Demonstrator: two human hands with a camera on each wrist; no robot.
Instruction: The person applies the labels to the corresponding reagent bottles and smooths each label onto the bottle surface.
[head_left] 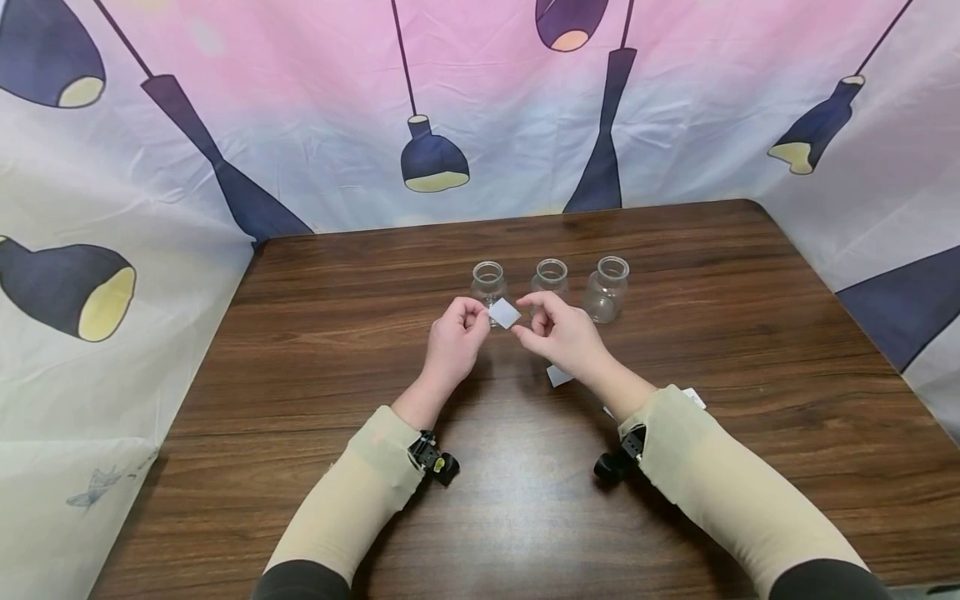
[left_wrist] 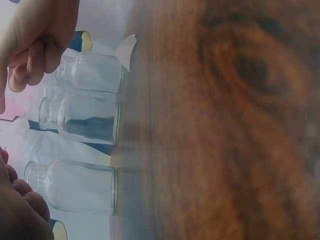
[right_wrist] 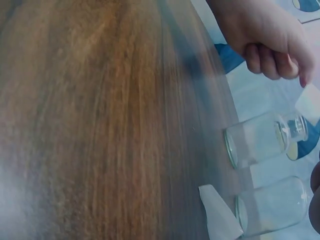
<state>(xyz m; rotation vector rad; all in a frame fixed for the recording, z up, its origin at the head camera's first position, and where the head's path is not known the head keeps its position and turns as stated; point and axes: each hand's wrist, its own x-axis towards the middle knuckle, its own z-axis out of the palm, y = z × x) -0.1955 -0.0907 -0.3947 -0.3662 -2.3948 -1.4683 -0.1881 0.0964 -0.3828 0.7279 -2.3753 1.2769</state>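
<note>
My left hand [head_left: 456,337] pinches a small white paper square [head_left: 504,313] by its left corner, above the table and in front of the jars. Around the square's opposite corner, my right hand [head_left: 562,333] has thumb and index finger spread, with a gap between them. The left glass jar [head_left: 489,273] stands behind the paper. Next to it are the middle jar [head_left: 551,273] and the right jar [head_left: 606,292], both lidless. In the right wrist view the left hand [right_wrist: 270,40] holds the square [right_wrist: 309,105], while only fingertips of the right hand [right_wrist: 315,200] show.
Another white paper piece [head_left: 558,376] lies on the brown wooden table [head_left: 337,333] below the right hand. A further white piece [head_left: 693,398] is partly hidden by the right forearm. A printed cloth [head_left: 322,150] with lamp pictures hangs behind the table.
</note>
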